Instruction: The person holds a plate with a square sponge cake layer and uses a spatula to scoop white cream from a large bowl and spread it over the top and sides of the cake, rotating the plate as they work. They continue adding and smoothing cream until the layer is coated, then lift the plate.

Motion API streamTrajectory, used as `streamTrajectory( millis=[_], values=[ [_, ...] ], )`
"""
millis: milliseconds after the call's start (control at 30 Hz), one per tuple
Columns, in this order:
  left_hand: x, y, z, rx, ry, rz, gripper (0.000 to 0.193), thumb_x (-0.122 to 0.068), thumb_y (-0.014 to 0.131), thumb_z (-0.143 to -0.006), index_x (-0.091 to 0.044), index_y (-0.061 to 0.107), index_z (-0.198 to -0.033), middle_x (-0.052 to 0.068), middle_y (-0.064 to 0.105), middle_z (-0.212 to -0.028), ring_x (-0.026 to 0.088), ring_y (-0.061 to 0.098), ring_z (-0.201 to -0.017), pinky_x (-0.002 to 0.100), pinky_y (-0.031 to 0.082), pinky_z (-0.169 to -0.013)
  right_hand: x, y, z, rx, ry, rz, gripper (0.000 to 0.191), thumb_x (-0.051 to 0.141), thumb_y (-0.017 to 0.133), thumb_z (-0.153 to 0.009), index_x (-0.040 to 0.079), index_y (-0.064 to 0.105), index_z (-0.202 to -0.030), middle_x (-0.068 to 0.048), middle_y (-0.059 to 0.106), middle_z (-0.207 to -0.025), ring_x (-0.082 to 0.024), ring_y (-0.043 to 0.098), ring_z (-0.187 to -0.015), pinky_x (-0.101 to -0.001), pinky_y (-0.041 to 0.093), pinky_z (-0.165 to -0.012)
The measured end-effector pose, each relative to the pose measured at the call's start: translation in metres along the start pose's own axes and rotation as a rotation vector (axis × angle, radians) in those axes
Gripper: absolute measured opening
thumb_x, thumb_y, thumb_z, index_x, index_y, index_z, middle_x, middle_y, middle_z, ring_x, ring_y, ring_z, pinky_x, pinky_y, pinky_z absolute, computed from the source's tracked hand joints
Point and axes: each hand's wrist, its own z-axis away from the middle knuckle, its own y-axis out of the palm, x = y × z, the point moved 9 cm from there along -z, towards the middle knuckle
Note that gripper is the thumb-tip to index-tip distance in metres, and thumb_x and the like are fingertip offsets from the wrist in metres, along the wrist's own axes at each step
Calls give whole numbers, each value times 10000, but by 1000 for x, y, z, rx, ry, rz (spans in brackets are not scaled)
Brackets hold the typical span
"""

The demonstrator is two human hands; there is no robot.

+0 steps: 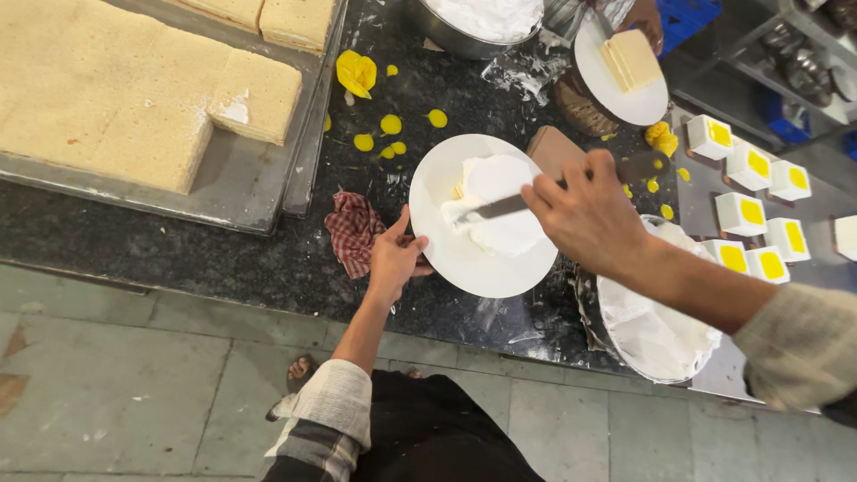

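A round white board (pixel 464 268) lies on the dark counter with a small cake piece coated in white cream (pixel 498 207) on it. My right hand (pixel 589 214) grips a long palette knife (pixel 500 207), its blade resting flat on the cream. My left hand (pixel 395 257) touches the board's left rim, thumb and fingers on its edge. A second white board (pixel 636 105) with an uncoated layered cake slice (pixel 631 59) stands at the back right, another person's hand (pixel 644 20) by it.
A large tray of sponge sheet (pixel 107 89) fills the back left. A checked cloth (pixel 353 230) lies left of the board. Yellow blobs (pixel 391 125) dot the counter. A steel cream bowl (pixel 482 22), a lined bucket (pixel 652 330) and several yellow-topped white cake squares (pixel 741 214) stand right.
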Motion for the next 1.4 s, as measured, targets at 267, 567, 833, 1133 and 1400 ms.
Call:
streamTrajectory(
  millis=[267,567,833,1133,1400],
  values=[
    [-7,-2,0,-3,-29,-56,706,11,615,-935,-200,378,-1565,121,714,-1062,206,741,-862,397,701,-671,-12,9,-27,28,0,-44,242,203,672,-796,168,758,-1020,21,621,-842,-231,609,-880,-462,380,-870],
    [-8,-4,-5,-6,-42,-83,715,9,620,-931,-218,386,-1567,103,700,-1020,172,721,-808,375,696,-639,-11,8,-33,0,-15,-7,247,217,647,-850,189,784,-1053,8,685,-913,-246,627,-917,-478,380,-906],
    [-6,-7,-15,1,-27,-103,723,16,646,-921,-197,394,-1564,85,683,-982,175,701,-810,378,695,-612,-8,10,-24,151,-26,-87,234,189,656,-834,192,793,-1023,10,680,-887,-244,632,-891,-484,371,-886],
    [-8,-7,-20,10,-32,-111,742,18,667,-896,-208,412,-1555,72,686,-943,169,706,-769,380,691,-590,-8,6,-9,180,-25,-74,248,195,653,-894,201,763,-1116,20,669,-901,-224,616,-865,-466,375,-889],
    [-7,-7,-23,11,-25,-100,738,21,671,-896,-213,431,-1553,77,690,-959,185,712,-780,396,688,-598,2,-5,6,140,-56,-52,273,202,656,-831,192,755,-1085,37,658,-868,-227,628,-897,-461,370,-869]
  ],
)
